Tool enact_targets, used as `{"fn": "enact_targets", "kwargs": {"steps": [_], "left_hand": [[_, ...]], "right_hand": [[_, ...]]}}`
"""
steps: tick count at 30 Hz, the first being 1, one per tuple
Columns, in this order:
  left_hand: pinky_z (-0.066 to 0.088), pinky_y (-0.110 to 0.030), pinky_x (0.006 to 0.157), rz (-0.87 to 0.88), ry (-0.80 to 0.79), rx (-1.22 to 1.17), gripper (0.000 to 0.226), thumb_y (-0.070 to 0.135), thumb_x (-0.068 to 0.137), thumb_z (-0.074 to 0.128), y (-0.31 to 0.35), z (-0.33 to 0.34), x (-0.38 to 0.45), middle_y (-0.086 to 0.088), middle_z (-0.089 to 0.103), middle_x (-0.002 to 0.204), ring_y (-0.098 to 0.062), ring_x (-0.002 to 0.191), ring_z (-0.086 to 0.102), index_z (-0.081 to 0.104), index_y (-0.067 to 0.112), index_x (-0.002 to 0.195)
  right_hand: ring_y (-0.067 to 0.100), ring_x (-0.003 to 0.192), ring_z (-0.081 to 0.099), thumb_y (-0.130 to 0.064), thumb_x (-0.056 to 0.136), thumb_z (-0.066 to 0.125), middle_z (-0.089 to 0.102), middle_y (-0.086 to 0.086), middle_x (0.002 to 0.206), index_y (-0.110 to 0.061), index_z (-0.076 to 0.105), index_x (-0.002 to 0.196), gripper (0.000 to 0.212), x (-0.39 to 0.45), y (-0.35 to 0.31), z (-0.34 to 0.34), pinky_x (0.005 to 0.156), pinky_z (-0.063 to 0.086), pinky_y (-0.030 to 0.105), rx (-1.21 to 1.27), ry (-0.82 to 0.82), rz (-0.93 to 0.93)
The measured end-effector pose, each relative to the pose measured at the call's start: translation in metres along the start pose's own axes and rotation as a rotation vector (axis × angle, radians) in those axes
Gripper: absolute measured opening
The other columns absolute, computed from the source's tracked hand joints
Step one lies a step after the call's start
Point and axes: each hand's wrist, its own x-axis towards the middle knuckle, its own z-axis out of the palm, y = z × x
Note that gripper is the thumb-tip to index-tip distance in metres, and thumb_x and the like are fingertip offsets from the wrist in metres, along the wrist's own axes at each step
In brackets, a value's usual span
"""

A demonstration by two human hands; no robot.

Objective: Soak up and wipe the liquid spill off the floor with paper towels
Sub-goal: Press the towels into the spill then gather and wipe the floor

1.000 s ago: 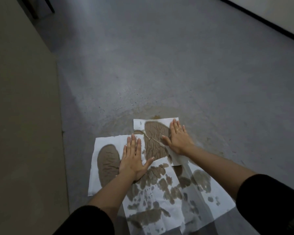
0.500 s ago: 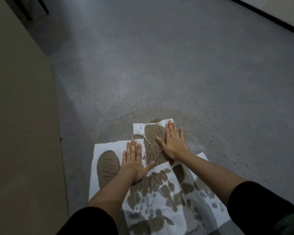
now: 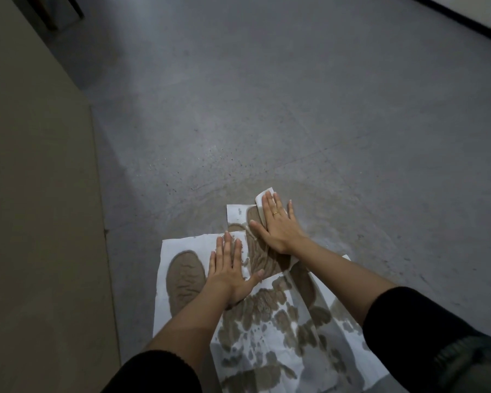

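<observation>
Several white paper towels lie flat on the grey floor, blotched with brown soaked liquid. My left hand (image 3: 228,272) presses flat, fingers spread, on the left towel (image 3: 179,248) beside a large brown patch. My right hand (image 3: 277,225) presses flat on the far towel (image 3: 236,214), whose far corner is curled up at my fingertips. A big spotted towel (image 3: 267,336) lies nearer me, partly under my forearms. A faint brownish wet film (image 3: 318,194) spreads over the floor beyond and to the right of the towels.
A tall beige panel or wall (image 3: 34,194) runs along the left, close to the left towel. A dark baseboard (image 3: 465,21) crosses the far right corner. Dark furniture legs (image 3: 54,15) stand at the far left.
My right hand has slid to the right along the far towel, whose far corner has folded up. My left hand stays pressed on the left towel. The camera has shifted slightly.
</observation>
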Motion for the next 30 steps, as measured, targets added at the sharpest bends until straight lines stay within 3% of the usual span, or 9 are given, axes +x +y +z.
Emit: {"fn": "enact_targets", "kwargs": {"steps": [8,15,30], "left_hand": [[-0.022,-0.042,0.112,-0.010,-0.023,-0.010,0.096,0.077,0.084,0.017,0.000,0.000,0.001,-0.006,-0.054,0.138,-0.022,0.128,-0.049,-0.038,0.019,0.137],[-0.021,-0.043,0.113,-0.020,-0.041,-0.004,0.101,0.080,0.082,0.017,0.001,-0.003,0.001,-0.008,-0.053,0.139,-0.023,0.127,-0.049,-0.036,0.017,0.139],[-0.022,-0.044,0.112,-0.010,-0.068,-0.031,0.108,0.085,0.077,0.022,0.002,-0.008,-0.002,-0.007,-0.054,0.139,-0.022,0.126,-0.051,-0.035,0.019,0.141]], "right_hand": [[0.021,0.146,-0.022,-0.064,0.095,0.010,-0.020,0.008,0.159,-0.009,-0.012,0.152,0.082,0.009,-0.006,0.004,0.117,-0.016,0.043,-0.043,0.002,-0.051],[0.018,0.146,-0.021,-0.073,0.078,-0.010,-0.018,0.009,0.160,-0.008,-0.011,0.152,0.099,0.012,-0.001,0.003,0.119,-0.013,0.042,-0.038,-0.005,-0.106],[0.013,0.147,-0.016,-0.068,0.088,-0.002,-0.013,0.004,0.161,-0.013,-0.008,0.153,0.085,0.009,0.007,-0.002,0.119,-0.012,0.046,-0.076,-0.016,-0.259]]}}
